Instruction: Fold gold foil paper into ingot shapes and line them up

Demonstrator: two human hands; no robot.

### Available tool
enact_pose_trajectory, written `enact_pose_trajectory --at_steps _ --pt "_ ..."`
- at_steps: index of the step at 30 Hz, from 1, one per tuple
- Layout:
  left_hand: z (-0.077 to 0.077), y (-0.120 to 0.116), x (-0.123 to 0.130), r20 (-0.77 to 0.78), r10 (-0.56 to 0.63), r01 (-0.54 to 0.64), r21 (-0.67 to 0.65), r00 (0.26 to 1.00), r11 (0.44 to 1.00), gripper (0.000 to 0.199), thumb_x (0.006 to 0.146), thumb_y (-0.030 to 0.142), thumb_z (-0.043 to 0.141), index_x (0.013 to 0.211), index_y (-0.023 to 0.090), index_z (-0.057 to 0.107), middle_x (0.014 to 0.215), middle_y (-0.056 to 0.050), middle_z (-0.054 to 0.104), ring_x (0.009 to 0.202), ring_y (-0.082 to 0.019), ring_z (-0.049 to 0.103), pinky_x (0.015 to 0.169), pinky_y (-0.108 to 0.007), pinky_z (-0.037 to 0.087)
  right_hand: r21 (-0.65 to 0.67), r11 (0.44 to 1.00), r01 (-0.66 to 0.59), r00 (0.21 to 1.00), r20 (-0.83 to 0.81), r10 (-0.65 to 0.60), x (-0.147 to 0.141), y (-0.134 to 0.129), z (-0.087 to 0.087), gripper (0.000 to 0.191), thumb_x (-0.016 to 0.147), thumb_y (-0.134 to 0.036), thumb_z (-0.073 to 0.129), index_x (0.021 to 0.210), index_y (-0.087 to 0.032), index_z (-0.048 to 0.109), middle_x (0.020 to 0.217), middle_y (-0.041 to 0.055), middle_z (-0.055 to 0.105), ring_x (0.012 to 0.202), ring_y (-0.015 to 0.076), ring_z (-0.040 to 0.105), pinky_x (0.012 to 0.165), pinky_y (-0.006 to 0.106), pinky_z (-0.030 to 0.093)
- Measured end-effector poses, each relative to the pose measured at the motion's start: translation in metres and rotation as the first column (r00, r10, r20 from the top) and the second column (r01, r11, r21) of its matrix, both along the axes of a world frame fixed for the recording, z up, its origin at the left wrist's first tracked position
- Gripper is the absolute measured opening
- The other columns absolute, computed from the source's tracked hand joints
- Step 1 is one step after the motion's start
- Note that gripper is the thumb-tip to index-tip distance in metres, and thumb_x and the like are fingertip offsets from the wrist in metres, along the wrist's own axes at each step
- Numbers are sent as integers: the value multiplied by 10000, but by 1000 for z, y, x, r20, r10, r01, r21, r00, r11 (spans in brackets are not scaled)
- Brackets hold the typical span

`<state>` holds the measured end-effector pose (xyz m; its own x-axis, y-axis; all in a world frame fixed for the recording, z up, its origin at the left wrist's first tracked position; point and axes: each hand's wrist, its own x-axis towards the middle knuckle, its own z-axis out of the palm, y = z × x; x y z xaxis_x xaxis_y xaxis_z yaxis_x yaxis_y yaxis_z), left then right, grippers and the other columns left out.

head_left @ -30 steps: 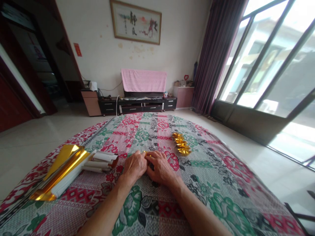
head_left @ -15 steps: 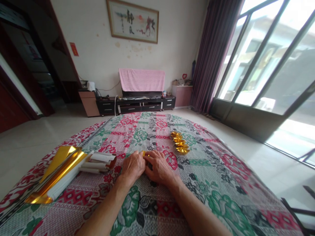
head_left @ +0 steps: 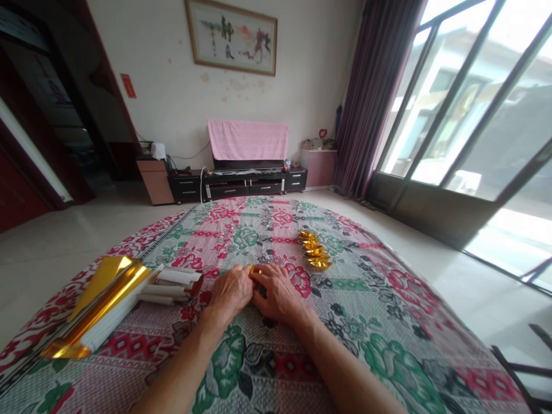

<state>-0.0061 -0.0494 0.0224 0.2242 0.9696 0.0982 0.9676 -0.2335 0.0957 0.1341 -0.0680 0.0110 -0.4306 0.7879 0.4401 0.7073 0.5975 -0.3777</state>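
The small gold piece (head_left: 254, 269) pokes out between left hand (head_left: 233, 289) and right hand (head_left: 276, 288) — both curled closed on it, fingertips meeting. Beyond the grip, dark characters mark the framed picture (head_left: 232, 37).

A small, shiny gold piece (head_left: 252, 268) lies at the centre of the frame, just below the middle. Only a sliver of its bright yellow surface shows; its full shape and tilt are hidden.

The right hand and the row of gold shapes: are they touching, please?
Apart: the head view shows cloth between the right hand and the gold shapes.
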Motion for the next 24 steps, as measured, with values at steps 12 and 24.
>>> enact_pose_trajectory --at_steps 12,24 --pt "4 -2 -1 19 -23 23 12 1000 1000 313 852 196 313 996 184 591 832 -88 596 744 -184 603 601 -258 404 -18 1000 2 1000 8 -2 0 0 1 276 761 -224 539 1030 -238 600 1088 26 573 1033 192 452 916 363 282" --pt "2 -1 -5 5 -21 21 8 1000 1000 316 853 228 314 974 204 605 834 -80 597 737 -186 604 584 -252 395 -22 1000 -1 1000 31 2 1 0 4 268 749 -232 534 1013 -226 579 1066 37 572 969 195 465 873 343 293"
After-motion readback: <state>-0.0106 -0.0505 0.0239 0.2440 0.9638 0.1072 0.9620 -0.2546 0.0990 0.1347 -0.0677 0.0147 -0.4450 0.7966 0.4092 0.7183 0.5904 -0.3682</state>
